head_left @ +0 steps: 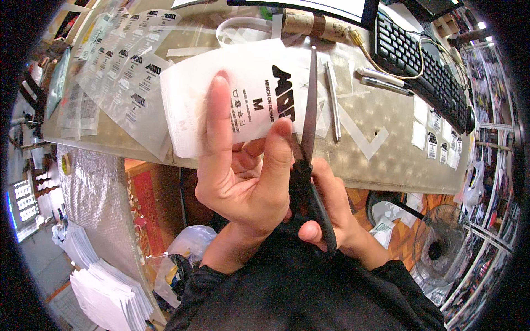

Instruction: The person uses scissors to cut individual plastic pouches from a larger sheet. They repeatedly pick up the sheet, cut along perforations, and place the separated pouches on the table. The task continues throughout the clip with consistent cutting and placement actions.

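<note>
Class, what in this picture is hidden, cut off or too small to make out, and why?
In the head view:
Right hand: some fingers hidden by scissors and left hand.
Printed white sheet: partly covered by the left hand.
Monitor: cut off by the top edge.
Small labels: fine print too small.

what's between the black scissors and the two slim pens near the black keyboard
In the head view, a slim silvery rod and pale translucent scraps lie between the scissors and the pens.

One left hand, one right hand, one pair of scissors, one keyboard, one fan
</note>
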Demonstrator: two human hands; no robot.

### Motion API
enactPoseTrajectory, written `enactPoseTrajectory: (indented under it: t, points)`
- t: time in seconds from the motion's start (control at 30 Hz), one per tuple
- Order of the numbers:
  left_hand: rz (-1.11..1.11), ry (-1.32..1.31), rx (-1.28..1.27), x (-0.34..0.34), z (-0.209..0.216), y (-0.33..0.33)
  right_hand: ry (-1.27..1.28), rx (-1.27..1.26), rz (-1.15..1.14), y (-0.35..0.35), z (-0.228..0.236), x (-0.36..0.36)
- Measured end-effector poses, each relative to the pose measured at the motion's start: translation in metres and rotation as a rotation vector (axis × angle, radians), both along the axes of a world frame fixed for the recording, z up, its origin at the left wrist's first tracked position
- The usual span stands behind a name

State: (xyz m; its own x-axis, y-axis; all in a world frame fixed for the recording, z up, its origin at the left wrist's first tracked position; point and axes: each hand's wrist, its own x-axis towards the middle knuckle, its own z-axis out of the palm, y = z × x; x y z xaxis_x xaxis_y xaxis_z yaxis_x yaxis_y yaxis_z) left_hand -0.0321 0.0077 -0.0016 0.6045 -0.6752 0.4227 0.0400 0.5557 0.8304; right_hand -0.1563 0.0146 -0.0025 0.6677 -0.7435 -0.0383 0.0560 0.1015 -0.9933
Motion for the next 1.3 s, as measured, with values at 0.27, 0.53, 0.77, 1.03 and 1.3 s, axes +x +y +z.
enactPoseTrajectory:
  t: [0.27,0.53,0.77,1.03,1.3]
  points:
    - [0.001,-0.046,0.066,-0.004,0.003,0.004,0.031,-0.162,-0.03,-0.001,-0.002,0.002]
    - [0.018,-0.043,0.037,-0.005,0.003,0.005,0.067,-0.266,-0.039,0.0,-0.002,0.001]
    - [0.023,-0.023,0.046,-0.005,0.005,0.005,0.055,-0.304,-0.07,0.002,-0.004,0.004]
    - [0.023,-0.013,0.041,-0.004,0.006,0.004,0.071,-0.324,-0.09,0.004,-0.004,0.004]
    - [0.032,0.037,0.022,-0.005,0.005,0.001,0.039,-0.288,-0.127,0.006,-0.006,0.007]
